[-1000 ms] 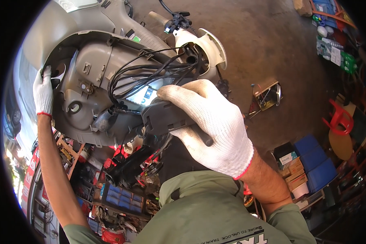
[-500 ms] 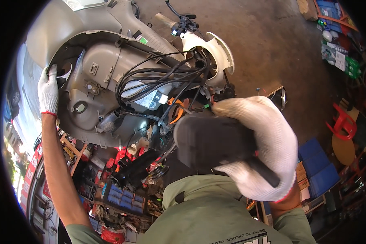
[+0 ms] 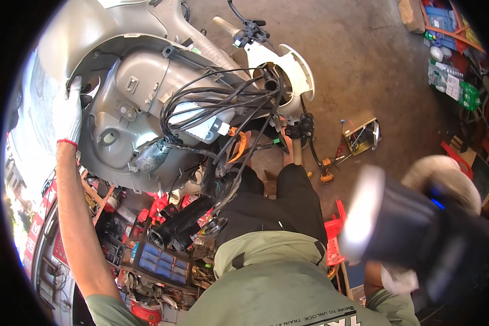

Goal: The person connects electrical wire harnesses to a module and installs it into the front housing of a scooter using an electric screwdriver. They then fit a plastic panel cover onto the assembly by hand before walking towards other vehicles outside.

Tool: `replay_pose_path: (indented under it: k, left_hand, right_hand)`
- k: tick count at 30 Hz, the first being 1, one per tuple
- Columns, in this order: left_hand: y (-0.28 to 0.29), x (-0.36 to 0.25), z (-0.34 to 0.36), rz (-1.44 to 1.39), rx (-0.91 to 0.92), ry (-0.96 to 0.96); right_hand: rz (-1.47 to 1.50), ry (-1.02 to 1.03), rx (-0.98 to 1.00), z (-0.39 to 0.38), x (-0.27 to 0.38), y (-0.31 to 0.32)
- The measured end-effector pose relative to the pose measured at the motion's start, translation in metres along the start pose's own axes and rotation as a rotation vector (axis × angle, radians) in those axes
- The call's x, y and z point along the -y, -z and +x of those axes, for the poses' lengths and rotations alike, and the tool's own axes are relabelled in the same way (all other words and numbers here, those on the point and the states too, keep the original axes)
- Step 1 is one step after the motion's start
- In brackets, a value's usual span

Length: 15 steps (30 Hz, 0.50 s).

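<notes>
My gloved left hand (image 3: pixel 68 117) grips the rim of a large grey scooter body panel (image 3: pixel 125 87) at the upper left. A loop of black cables (image 3: pixel 201 108) hangs over that panel, running into the white handlebar housing (image 3: pixel 304 76). An orange part (image 3: pixel 239 149) shows among the wires. My gloved right hand (image 3: pixel 456 185) is out at the lower right, holding a dark object (image 3: pixel 407 228) smeared by motion; its shape is hard to make out, and it hides most of the fingers.
A small open box (image 3: pixel 358 136) and an orange tool (image 3: pixel 326 171) lie on the concrete floor. Blue parts bins (image 3: pixel 157 261) and assorted red items are below the panel. Boxes, bottles (image 3: pixel 467 95) and red plastic chairs (image 3: pixel 336 228) stand at the right.
My right hand has swung away from the cables toward the lower right with the dark object, uncovering my legs and the floor. My left hand stays on the panel rim.
</notes>
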<state>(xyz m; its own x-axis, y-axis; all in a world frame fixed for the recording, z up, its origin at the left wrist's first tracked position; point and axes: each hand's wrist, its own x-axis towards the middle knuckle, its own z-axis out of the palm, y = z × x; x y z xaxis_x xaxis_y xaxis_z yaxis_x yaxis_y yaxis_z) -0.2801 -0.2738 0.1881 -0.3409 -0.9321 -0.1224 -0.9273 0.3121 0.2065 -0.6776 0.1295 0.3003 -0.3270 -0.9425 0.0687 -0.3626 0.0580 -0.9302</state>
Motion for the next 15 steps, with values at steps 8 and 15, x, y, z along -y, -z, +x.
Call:
replay_pose_path:
  k: [8, 15]
  left_hand:
    - [0.005, -0.007, 0.003, 0.427, -0.109, -0.188]
    - [0.007, -0.015, -0.004, 0.494, -0.099, -0.17]
  right_hand:
    - [-0.044, -0.218, 0.093, -0.018, -0.014, -0.045]
    - [-0.026, -0.194, 0.078, -0.023, -0.01, -0.078]
